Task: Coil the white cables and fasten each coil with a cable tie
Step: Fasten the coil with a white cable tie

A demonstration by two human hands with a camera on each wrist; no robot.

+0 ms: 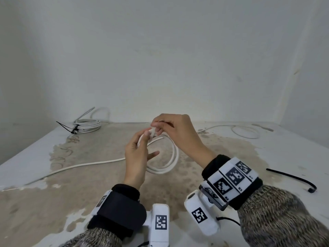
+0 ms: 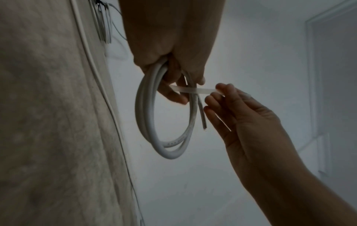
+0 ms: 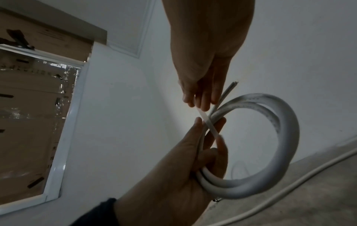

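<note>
We see the left hand [image 1: 136,154] raised over the middle of the table [image 1: 32,157], its fingers curled round a white cable coil [image 1: 173,157] of a few turns; the thumb presses the gathered strands at the top while one finger points loosely out toward three o'clock. The coil hangs from that grip toward four o'clock, clear of or barely above the tabletop; we cannot tell which. From it a long loose run of the same cable trails over the table toward eight o'clock.

The right hand [image 1: 179,132], at one o'clock from the left, pinches a pale translucent cable tie [image 2: 195,90] between thumb and fingertips. In the left wrist view the strap lies straight across the coil's strands, just beside the cable's cut end [image 2: 203,122], and runs from the left fingers to the right ones. Whether it goes fully round the strands we cannot tell.

At ten o'clock, near the wall, a finished coil [image 1: 88,124] lies flat, bound by a black tie [image 1: 68,127] whose tail sticks out. At two o'clock another loose white cable [image 1: 245,131] curls on the table. At four o'clock a spare black cable tie [image 1: 293,178] lies by itself, well apart from the hands.

We see no containers anywhere; everything rests on the stained tabletop.
</note>
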